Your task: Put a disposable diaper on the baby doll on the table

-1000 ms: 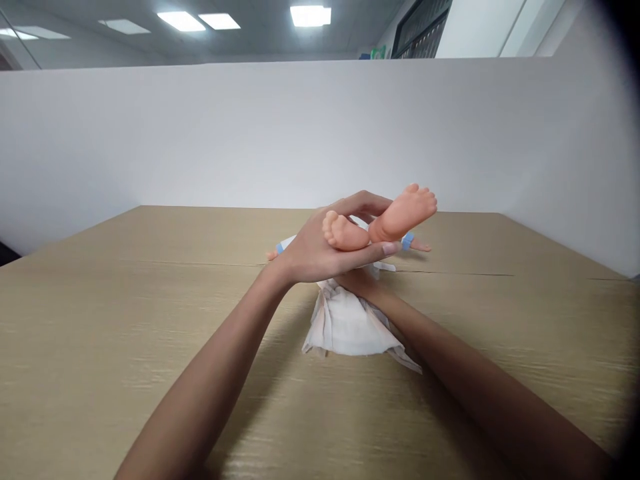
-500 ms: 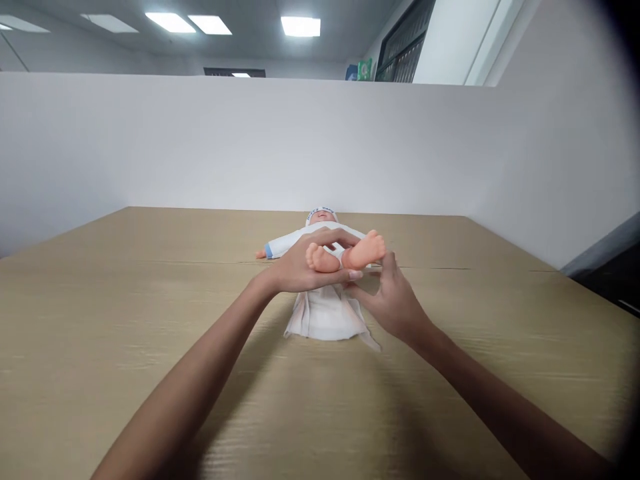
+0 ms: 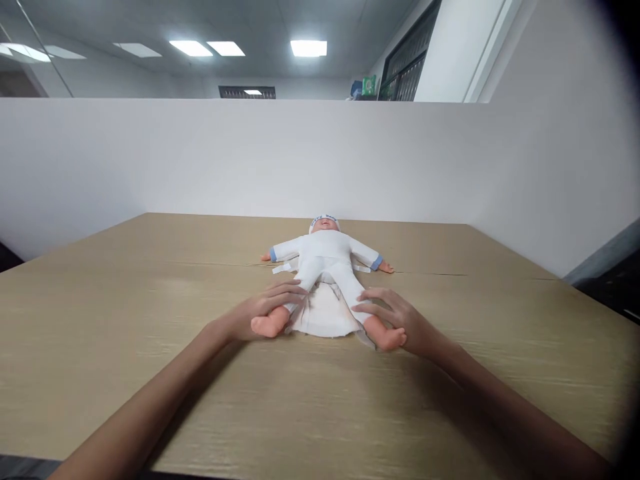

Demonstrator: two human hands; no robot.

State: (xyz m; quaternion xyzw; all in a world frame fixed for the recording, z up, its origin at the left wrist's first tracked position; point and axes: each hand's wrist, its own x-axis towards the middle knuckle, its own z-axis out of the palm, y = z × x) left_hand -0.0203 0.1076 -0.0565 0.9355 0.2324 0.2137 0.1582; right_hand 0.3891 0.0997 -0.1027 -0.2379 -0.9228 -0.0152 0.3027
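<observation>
Plastic baby doll in white suit [image 3: 326,262] laid supine, long axis running away from the viewer, each bare foot cupped by loosely spread fingers of left hand [image 3: 265,311] and right hand [image 3: 400,320] over white cloth diaper [image 3: 325,319]

Doll [image 3: 325,257]: baby figure, white one-piece suit with blue cuffs, white cap. Lies face up on the table, head away from the camera, arms spread flat to either side, legs parted, bare feet nearest the camera.

Diaper [image 3: 324,319]: white, opened flat, under the doll's hips and between its legs, near edge slightly rumpled.
</observation>
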